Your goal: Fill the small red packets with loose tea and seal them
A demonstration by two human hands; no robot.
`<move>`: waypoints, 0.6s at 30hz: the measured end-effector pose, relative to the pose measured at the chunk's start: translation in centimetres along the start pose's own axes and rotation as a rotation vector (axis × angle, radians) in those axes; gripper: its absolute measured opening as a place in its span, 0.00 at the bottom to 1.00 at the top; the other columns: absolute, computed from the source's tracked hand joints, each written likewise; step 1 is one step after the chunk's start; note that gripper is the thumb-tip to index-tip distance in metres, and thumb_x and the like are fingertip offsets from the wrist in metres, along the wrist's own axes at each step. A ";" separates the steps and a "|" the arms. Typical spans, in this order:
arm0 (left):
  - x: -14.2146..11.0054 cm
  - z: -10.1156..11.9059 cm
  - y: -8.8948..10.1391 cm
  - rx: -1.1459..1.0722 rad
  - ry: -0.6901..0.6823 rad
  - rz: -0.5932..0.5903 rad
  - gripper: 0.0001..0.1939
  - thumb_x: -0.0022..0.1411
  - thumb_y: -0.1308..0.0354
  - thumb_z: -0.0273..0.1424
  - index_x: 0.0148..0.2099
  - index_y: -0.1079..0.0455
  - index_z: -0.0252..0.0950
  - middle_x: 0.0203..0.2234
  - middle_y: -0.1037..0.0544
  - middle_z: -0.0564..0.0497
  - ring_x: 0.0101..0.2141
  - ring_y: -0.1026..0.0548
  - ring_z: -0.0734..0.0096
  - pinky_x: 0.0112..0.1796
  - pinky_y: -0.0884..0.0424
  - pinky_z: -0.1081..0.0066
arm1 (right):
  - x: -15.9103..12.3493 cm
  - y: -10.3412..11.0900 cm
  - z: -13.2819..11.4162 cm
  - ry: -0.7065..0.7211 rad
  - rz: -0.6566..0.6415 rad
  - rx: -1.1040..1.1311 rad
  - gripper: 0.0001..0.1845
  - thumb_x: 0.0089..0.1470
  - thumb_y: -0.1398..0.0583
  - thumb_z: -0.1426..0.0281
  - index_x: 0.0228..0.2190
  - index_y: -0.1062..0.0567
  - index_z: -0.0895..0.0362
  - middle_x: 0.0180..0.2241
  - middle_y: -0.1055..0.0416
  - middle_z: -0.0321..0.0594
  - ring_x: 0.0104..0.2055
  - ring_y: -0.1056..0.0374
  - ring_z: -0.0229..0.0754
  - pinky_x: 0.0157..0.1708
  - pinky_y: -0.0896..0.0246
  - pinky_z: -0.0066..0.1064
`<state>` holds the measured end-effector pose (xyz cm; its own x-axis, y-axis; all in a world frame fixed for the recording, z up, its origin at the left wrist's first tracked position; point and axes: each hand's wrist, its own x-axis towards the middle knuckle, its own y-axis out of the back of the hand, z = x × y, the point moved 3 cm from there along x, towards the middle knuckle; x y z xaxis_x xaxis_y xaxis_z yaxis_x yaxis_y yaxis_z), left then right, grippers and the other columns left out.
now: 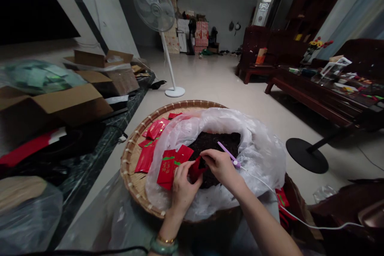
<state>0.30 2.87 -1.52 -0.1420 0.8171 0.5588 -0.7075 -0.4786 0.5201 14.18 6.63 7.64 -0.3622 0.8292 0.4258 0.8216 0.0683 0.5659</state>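
Note:
My left hand (184,188) grips a small red packet (196,171), its mouth tipped toward me and to the right. My right hand (221,167) is closed in a pinch at the packet's top edge; whatever is between its fingertips is too small to make out. Beneath both hands lies a dark, loose, leaf-like heap (220,141) in a spread white plastic bag (264,148). A purple stick-shaped corded tool (228,154) rests across the heap beside my right hand. Flat red packets (166,171) with green bands lie on the plastic left of my left hand.
The bag sits on a round woven bamboo tray (127,174), with more red packets (145,158) along its left side. A white cord (288,210) runs off right. Beyond stand a white fan (168,60), a black round base (306,158) and open cardboard boxes (69,98).

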 end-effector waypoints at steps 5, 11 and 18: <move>0.0 0.1 0.2 -0.004 0.023 0.008 0.20 0.53 0.41 0.29 0.49 0.34 0.36 0.42 0.28 0.44 0.44 0.30 0.58 0.44 0.30 0.58 | -0.7 0.9 1.0 -0.061 0.065 0.036 0.10 0.57 0.44 0.71 0.35 0.23 0.56 0.34 0.23 0.38 0.34 0.27 0.40 0.36 0.35 0.28; -0.1 -0.1 0.1 -0.012 0.016 0.025 0.21 0.53 0.39 0.33 0.49 0.34 0.35 0.42 0.27 0.42 0.44 0.30 0.56 0.45 0.31 0.55 | -2.0 0.3 1.1 -0.209 -0.043 -0.129 0.27 0.46 0.35 0.59 0.47 0.27 0.57 0.41 0.25 0.45 0.43 0.30 0.49 0.42 0.37 0.36; -0.3 -1.2 -0.6 -0.368 0.331 -0.071 0.29 0.48 0.36 0.36 0.52 0.36 0.36 0.45 0.25 0.42 0.46 0.26 0.58 0.46 0.30 0.59 | -1.9 -1.8 4.6 -0.376 -0.074 0.187 0.08 0.50 0.41 0.72 0.31 0.21 0.58 0.28 0.23 0.39 0.29 0.29 0.41 0.31 0.38 0.29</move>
<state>-0.02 3.33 -2.77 -0.2546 0.9302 0.2644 -0.9122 -0.3217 0.2536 15.40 7.47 2.57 -0.2661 0.9604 0.0821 0.8775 0.2061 0.4330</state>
